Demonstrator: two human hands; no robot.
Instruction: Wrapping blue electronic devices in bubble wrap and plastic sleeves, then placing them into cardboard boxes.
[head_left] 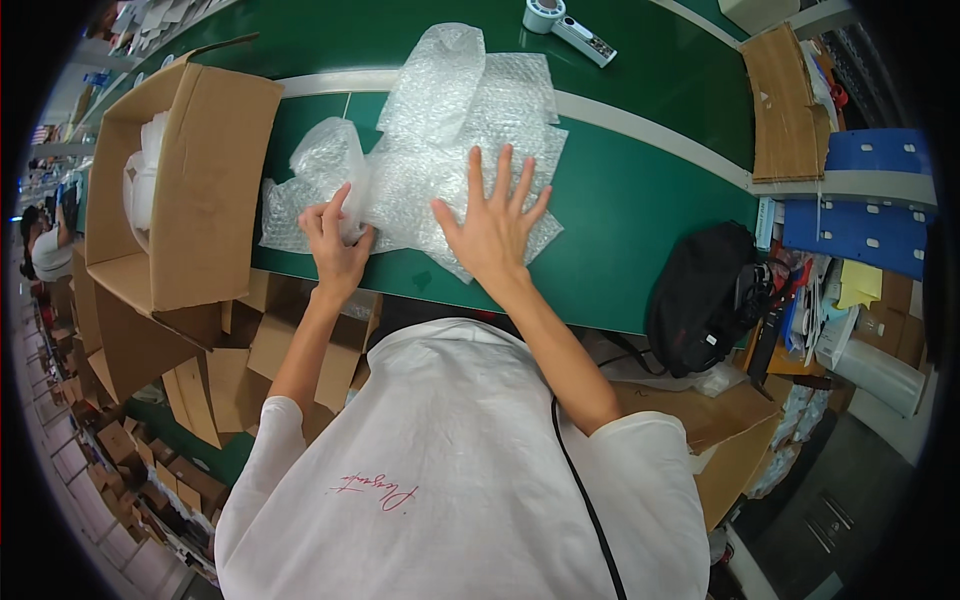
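Green worktop point(640, 200) is carrying an open cardboard box point(190, 180) at left. Bubble wrap point(450, 130) is lying mid-worktop, bunched. Right hand point(492, 232) is pressing flat on it, fingers spread; left hand point(337, 250) is pinching its wrapped end.
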